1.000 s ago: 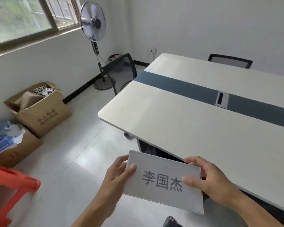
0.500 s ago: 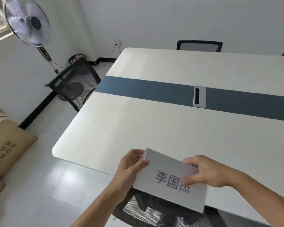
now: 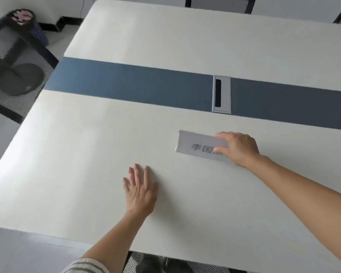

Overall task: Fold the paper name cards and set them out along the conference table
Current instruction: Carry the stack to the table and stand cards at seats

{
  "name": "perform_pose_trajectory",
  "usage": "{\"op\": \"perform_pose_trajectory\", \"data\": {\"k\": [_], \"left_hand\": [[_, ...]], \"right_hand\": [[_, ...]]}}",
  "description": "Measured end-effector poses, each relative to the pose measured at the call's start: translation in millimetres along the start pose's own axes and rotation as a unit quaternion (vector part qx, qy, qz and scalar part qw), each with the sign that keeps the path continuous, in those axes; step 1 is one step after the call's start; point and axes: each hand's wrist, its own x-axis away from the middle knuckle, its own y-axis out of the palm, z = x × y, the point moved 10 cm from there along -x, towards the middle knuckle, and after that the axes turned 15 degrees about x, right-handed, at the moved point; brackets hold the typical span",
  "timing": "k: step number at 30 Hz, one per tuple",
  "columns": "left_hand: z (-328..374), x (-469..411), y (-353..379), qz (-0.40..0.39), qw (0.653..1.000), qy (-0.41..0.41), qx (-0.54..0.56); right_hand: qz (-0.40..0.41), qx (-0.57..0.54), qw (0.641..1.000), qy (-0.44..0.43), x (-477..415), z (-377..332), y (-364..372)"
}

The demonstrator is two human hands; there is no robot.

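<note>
The right hand [image 3: 238, 148] pinches one end of the name card [image 3: 197, 145] on the conference table [image 3: 87, 154] near the blue strip [image 3: 126, 81] (left hand [image 3: 140, 191] spread, holding nothing); I'd square it to the table's edge before letting go.

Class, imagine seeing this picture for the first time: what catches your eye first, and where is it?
The grey name card stands out on the pale table, just short of its blue strip, with the right hand gripping its right end. Nearer the front edge, the left hand is spread open over the tabletop.
</note>
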Motion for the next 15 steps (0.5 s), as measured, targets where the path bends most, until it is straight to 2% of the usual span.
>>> {"op": "perform_pose_trajectory", "data": {"k": [6, 10, 12, 15], "left_hand": [[-9, 0, 15, 0.052, 0.998, 0.021, -0.032], [-9, 1, 17, 0.04, 0.998, 0.016, -0.036], [-11, 0, 19, 0.037, 0.998, 0.013, -0.039], [-12, 0, 19, 0.037, 0.999, 0.013, -0.035]], "right_hand": [[0.017, 0.004, 1.0, -0.001, -58, 4, 5], [0.008, -0.013, 1.0, 0.006, -89, 11, 4], [0.014, 0.013, 1.0, -0.001, -97, 10, 3], [0.067, 0.065, 0.996, 0.019, -81, 1, -2]]}}
